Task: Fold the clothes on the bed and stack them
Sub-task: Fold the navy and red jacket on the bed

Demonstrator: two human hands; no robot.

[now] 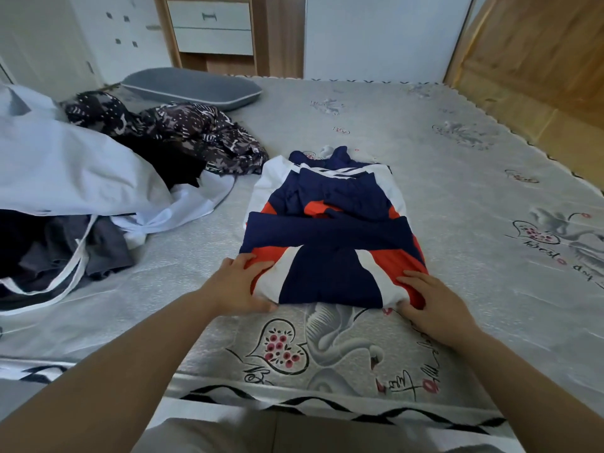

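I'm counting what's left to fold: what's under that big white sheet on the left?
Dark clothes poke out from under the white sheet: black fabric at its far edge, a grey and black pile at its near edge. How many pieces lie beneath is hidden.

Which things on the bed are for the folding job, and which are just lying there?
For the job:
- navy, red and white garment, near corners gripped by the left hand and right hand
- patterned dark clothes, unfolded
- dark grey clothes in the pile on the left

Just lying about:
- grey pillow
- light blue sheet
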